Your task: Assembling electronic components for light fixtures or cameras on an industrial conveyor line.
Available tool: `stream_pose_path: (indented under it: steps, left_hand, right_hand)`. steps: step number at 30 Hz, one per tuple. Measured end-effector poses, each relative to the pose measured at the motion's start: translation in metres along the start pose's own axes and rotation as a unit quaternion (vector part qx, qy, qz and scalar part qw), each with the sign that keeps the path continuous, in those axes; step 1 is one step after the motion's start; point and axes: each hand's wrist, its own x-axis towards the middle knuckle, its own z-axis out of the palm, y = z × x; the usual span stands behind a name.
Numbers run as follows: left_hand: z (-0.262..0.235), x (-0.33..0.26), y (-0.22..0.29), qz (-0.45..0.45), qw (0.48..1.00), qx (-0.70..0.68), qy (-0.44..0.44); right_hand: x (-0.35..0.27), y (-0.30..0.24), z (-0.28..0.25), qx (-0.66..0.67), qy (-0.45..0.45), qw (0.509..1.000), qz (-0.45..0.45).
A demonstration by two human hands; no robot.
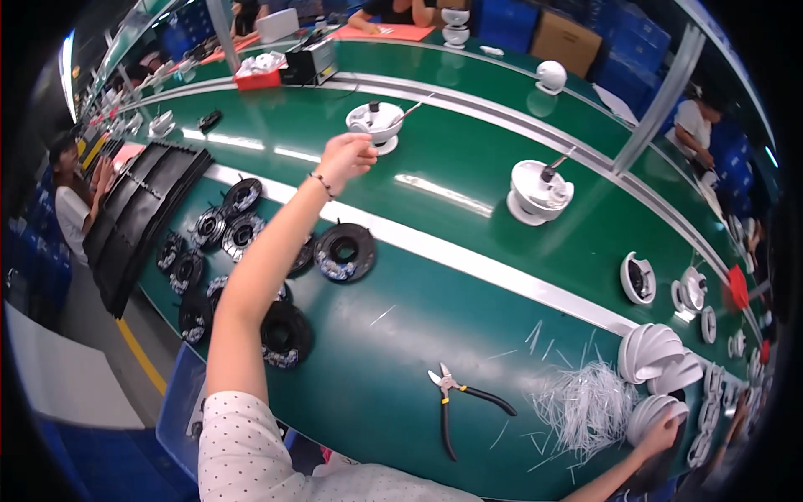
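My left hand (347,159) reaches out over the green belt, its fingers curled together. Just beyond it stands a white rounded housing (374,124) on a foot, with a black part and a thin stick rising from it. Whether the fingers touch its rim or hold something small, I cannot make out. At the lower right my right hand (661,433) grips the edge of a white bowl-shaped shell (644,416). Stacked white shells (648,353) sit right behind it. Beside that hand lies a heap of clear thin plastic strips (585,406).
Side cutters (446,386) with black-and-yellow handles lie open on the bench. Black ring-shaped parts (345,251) cluster under my left arm, near a black tray (146,217). Another white housing (539,192) stands on the belt. Metal posts (661,96) rise beyond; people sit around.
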Motion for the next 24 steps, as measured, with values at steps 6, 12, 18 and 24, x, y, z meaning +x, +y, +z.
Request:
stream_pose_path:
  steps: [6,12,18,24]
  left_hand:
    - [-0.060,-0.031,-0.004,0.149,0.739,0.578,-0.313]
    - [-0.040,-0.058,-0.025,0.140,0.731,0.612,-0.268]
    - [-0.021,-0.110,-0.003,0.246,0.860,0.433,-0.115]
    - [0.010,-0.188,-0.051,0.105,0.994,-0.015,-0.035]
  right_hand:
    - [-0.015,-0.076,-0.049,0.223,0.064,0.969,-0.084]
    - [-0.143,-0.250,-0.065,0.284,-0.183,0.784,-0.522]
    - [-0.218,-0.273,-0.041,0.296,-0.432,0.591,-0.613]
    - [-0.219,-0.313,-0.052,0.223,-0.481,0.648,-0.547]
